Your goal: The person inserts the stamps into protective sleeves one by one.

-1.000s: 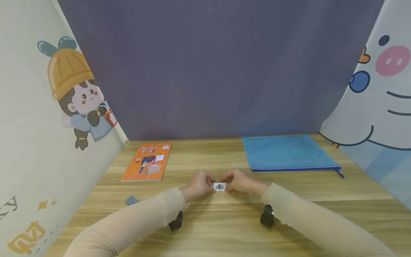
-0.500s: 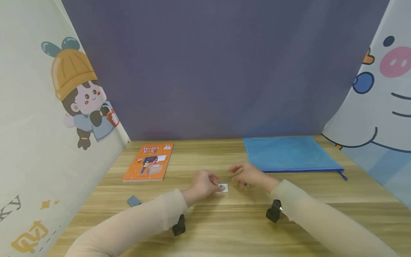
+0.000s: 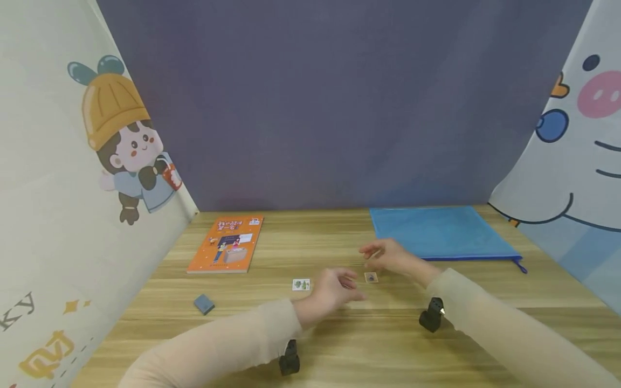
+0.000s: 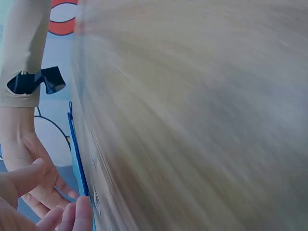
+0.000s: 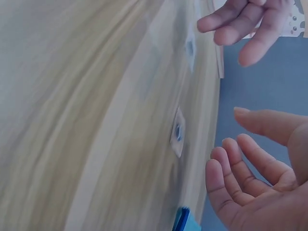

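From the head camera, you have two small printed cards lying flat on the wooden table [image 3: 485, 345]: one card [image 3: 301, 284] just left of your left hand [image 3: 335, 288], the other small card [image 3: 371, 277] between your hands, just below your right hand [image 3: 388, 256]. Neither hand holds anything; the left's fingers are loosely curled above the wood, the right's relaxed and spread. These cards look thin, light and stiff-ish, probably paper or laminate (likely slick on the smooth grain), so I'd judge you'll need a fingernail under an edge or a slide toward the table's lip rather than a pinch from above. Farther back lie an orange booklet [image 3: 225, 244], a blue zip pouch [image 3: 439, 233] of soft fabric-like material, and a small grey block [image 3: 204, 304] to the left.

From the left wrist, motion blurs the wood; you can make out your left fingertips [image 4: 79, 211] low in the corner, empty, and the other forearm's beige sleeve [image 4: 24, 53].

From the right wrist, your right palm [image 5: 262, 192] is open with fingers gently bent, holding nothing; the small card [image 5: 178, 131] lies flat near it, a second card [image 5: 190, 47] beyond.
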A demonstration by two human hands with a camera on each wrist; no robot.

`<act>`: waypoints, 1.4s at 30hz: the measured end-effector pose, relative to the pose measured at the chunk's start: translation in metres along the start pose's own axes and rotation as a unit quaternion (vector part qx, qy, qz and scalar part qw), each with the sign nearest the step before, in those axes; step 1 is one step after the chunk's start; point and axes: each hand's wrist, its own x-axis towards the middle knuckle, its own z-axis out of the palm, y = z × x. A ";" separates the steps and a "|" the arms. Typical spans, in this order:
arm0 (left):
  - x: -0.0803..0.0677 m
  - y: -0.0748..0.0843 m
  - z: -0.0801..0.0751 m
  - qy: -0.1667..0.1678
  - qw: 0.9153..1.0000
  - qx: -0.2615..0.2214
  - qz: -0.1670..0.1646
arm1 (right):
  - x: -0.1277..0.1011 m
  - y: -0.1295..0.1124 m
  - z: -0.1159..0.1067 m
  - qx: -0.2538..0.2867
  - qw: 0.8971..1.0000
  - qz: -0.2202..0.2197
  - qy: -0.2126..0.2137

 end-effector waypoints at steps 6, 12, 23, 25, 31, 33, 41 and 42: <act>-0.002 0.005 0.015 -0.029 1.000 0.003 -0.010 | -0.008 0.009 -0.006 -0.021 1.000 0.002 0.001; 0.000 0.002 0.028 -0.048 0.999 0.017 -0.015 | -0.013 0.020 -0.007 -0.032 0.999 0.000 0.004; 0.001 0.003 0.037 -0.048 0.991 0.115 0.042 | -0.016 0.039 -0.002 -0.058 0.998 -0.004 0.008; 0.001 0.004 0.037 -0.047 0.990 0.123 0.048 | -0.017 0.040 -0.001 -0.063 0.998 -0.005 0.011; 0.004 0.003 0.041 -0.035 0.987 0.152 0.039 | -0.017 0.042 0.000 -0.077 0.997 -0.012 0.017; 0.004 0.003 0.041 -0.030 0.987 0.155 0.033 | -0.016 0.042 0.002 -0.081 0.996 -0.013 0.022; 0.006 0.004 0.042 -0.014 0.990 0.142 0.019 | -0.015 0.038 0.006 -0.083 0.996 -0.020 0.026; 0.005 0.005 0.042 -0.012 0.990 0.138 0.020 | -0.014 0.037 0.006 -0.083 0.996 -0.021 0.027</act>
